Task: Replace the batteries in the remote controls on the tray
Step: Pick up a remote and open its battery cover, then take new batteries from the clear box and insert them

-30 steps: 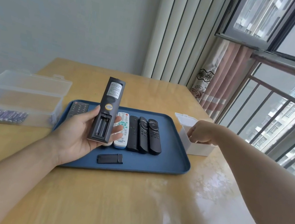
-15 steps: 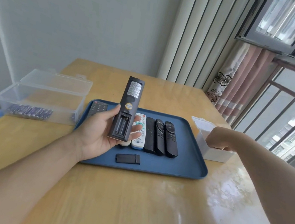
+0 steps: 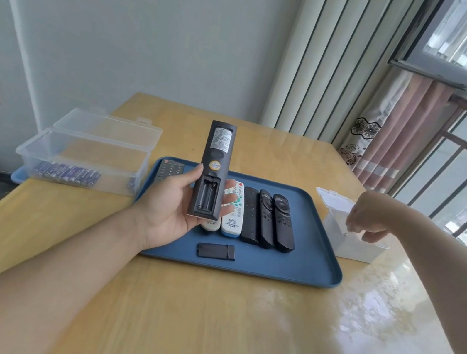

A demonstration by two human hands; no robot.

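My left hand (image 3: 167, 212) grips a long black remote (image 3: 215, 155) above the blue tray (image 3: 312, 270), back side facing me. Its battery compartment is open and looks empty. The remote's black cover (image 3: 216, 250) lies on the tray's near part. More remotes lie in a row on the tray: a white one (image 3: 232, 223), three black ones (image 3: 264, 222) and a dark one (image 3: 170, 171) at the far left. My right hand (image 3: 371, 215) hovers over a small white box (image 3: 353, 249) right of the tray, fingers hanging loose, nothing visible in them.
A clear plastic box (image 3: 85, 149) with its lid back stands left of the tray and holds a row of purple batteries (image 3: 67, 173). The wooden table (image 3: 201, 326) meets a wall behind, with a window, railing and curtain at the right.
My right hand has lifted out of the white box and its fingers have loosened. The view has shifted left and up; the left hand still holds the remote.
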